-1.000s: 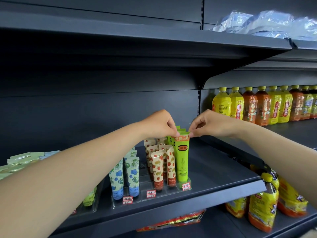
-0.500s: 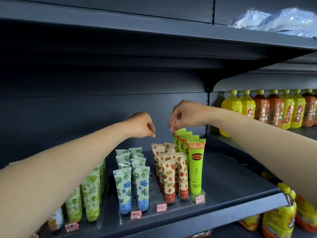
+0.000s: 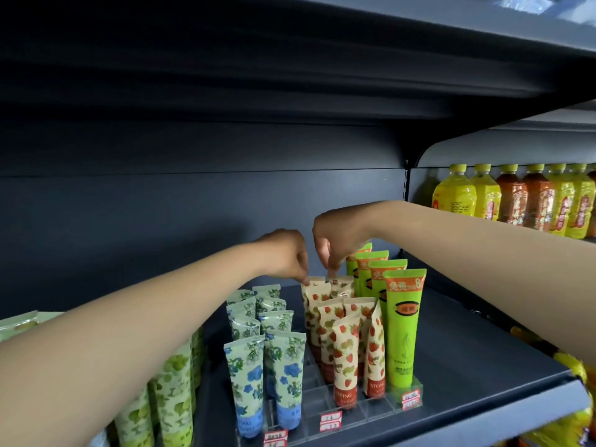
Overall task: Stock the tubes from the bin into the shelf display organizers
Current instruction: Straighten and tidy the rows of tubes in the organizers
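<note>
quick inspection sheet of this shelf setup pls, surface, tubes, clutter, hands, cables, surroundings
surface: dark shelf carrying a clear display organizer with red price tags at its front.
job's things: strawberry tubes, blue flower tubes and bright green tubes stand upright in rows in the organizer; green leaf tubes stand further left. The bin is not in view.
clutter: nothing seen.
hands: left hand and right hand both reach to the back of the strawberry rows, fingertips on the tops of the rearmost tubes.
cables: nothing seen.
surroundings: drink bottles on the neighbouring shelf to the right; yellow packets below right; clear plastic packs on the upper shelf.
</note>
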{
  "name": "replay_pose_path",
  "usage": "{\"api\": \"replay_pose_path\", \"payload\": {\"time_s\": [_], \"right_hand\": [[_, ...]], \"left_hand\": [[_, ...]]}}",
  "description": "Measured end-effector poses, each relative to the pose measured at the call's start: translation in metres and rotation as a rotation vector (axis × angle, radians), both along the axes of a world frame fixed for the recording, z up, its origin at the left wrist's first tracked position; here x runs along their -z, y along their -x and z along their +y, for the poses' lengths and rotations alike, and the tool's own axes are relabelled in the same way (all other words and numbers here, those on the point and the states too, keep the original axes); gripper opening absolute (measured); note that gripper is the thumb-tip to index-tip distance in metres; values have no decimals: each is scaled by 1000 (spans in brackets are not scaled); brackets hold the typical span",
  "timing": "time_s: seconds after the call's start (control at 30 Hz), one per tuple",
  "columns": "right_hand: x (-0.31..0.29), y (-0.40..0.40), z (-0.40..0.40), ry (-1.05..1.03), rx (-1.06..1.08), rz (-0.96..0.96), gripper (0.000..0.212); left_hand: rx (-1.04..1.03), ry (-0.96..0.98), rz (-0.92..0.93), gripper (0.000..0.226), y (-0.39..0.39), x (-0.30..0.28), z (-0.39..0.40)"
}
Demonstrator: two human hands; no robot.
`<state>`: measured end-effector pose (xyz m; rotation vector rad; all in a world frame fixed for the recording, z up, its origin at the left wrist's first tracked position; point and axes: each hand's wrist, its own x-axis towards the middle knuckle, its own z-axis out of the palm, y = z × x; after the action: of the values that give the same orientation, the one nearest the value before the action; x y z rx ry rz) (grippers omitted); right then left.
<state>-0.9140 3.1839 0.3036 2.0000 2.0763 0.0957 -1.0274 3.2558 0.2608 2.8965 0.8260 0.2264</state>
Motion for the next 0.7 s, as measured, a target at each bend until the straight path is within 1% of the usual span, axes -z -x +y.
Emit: {"api": "replay_pose_path", "payload": {"time_s": [0.17,0.33,0.43,0.7], "right_hand": [[2,-2,2,42,10,6,11],[5,-3,3,68,17,2,13],[6,-4,4,76,2,0,9],[8,-10,1,44,-27,92,8]], "left_hand": [[-6,12,-14,10,5,0,2],[-20,7,-30,16,7,1,3],[-35,3,-39,15,7,0,1],[-29,14,-43,16,1,1,0]]}}
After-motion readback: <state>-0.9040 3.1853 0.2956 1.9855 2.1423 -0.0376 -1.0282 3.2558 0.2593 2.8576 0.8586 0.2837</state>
